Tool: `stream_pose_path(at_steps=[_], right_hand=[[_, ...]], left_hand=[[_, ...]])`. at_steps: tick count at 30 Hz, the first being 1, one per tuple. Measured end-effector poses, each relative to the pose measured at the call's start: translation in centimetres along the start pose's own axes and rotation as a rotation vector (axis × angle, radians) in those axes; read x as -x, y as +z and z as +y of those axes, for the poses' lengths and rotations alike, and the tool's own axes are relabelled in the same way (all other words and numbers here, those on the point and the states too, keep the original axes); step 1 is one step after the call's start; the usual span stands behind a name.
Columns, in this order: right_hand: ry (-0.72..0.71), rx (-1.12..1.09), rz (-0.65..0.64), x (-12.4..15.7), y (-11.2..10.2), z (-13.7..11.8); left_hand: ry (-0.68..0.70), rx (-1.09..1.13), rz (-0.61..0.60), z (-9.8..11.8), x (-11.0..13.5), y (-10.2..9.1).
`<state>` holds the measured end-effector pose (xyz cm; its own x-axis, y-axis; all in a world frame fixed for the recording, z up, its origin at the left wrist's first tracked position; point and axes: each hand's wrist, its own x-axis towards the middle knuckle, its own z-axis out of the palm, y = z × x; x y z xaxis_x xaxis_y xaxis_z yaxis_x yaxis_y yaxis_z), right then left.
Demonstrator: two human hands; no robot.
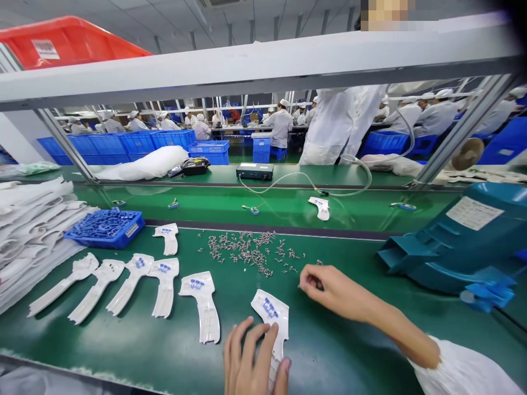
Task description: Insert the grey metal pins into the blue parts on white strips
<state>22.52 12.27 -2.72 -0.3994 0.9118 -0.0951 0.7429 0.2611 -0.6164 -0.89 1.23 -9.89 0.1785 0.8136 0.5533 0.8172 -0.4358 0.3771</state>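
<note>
A white pistol-shaped plastic housing half (284, 310) with small blue pieces in its head lies on the green bench in front of me. My left hand (251, 356) grips its handle, fingers across it and thumb along the right side. To the right, my right hand (329, 291) hovers low with thumb and forefinger pinched; whatever may be between them is too small to make out. Just beyond is a scattered heap of small metal parts (247, 249). Left of my left hand lies another housing half (201, 291) with blue pieces, and several more (164, 274) continue the row.
A blue tray (132, 227) of small blue parts stands at left beside stacked white housings (33, 230). A teal blower-like machine (444, 236) occupies the right. Behind, a green conveyor strip (206, 203) carries a housing half (320, 208). A white shelf beam (247, 66) crosses above.
</note>
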Motion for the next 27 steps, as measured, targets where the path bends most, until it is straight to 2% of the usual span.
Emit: stream_pose_path(at_steps=[3,6,9,12,14,17,20,22,24,27], right_hand=[[-0.047,-0.211,-0.206,1.6,1.5,-3.1],[-0.037,-0.316,-0.292,2.3,2.7,-4.8],[-0.003,-0.501,-0.338,2.3,3.4,-5.3],[0.031,-0.836,-0.371,2.2,4.2,-5.6],[0.069,-1.033,-0.349,2.1,4.9,-6.0],[0.104,-1.204,-0.282,2.0,6.0,-6.6],[0.106,-1.228,-0.242,1.7,6.4,-6.9],[0.1,-1.169,-0.231,1.7,6.2,-6.8],[0.102,-1.057,-0.249,2.0,5.7,-6.7],[0.154,-0.79,-0.288,2.8,5.3,-6.4]], left_hand=[[0.035,0.095,0.06,0.5,-1.0,0.1],[0.062,0.164,0.116,0.9,-1.5,-0.2],[0.063,0.212,0.177,1.1,-1.6,-0.6],[0.017,0.268,0.213,0.9,-1.6,-0.9],[-0.036,0.324,0.24,0.9,-1.6,-1.0],[-0.138,0.412,0.254,0.9,-1.8,-1.0],[-0.2,0.48,0.204,0.8,-2.0,-1.3],[-0.183,0.495,0.151,0.3,-2.0,-1.8],[-0.1,0.461,0.06,-0.6,-1.7,-2.4],[0.051,0.321,-0.164,-1.8,-1.2,-3.3]])
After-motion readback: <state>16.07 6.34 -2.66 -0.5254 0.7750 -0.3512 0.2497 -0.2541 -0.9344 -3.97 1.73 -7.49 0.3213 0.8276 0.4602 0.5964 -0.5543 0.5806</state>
